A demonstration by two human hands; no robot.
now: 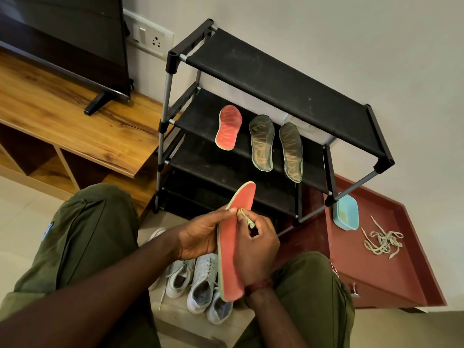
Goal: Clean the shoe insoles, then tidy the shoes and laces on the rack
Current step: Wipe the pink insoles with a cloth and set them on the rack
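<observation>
Nearest, the left hand (200, 238) is curling its grip round a red insole (229, 262); the right hand (259, 247) is pinching a small cloth (247, 218) against it. Beyond, three insoles (261, 143) are lying on the black rack (276, 79), laces (383, 241) on a maroon surface (371, 272).

Subject wore olive-green trousers (95, 242), with a pale blue patch (48, 231) on the left thigh. Reddish-brown band (258, 287) on right wrist. Forearms were bare.

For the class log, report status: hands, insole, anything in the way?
Left hand grips red insole. Right hand pinches small cloth against it. Three other insoles on the rack. Nothing blocks the hands.
</observation>
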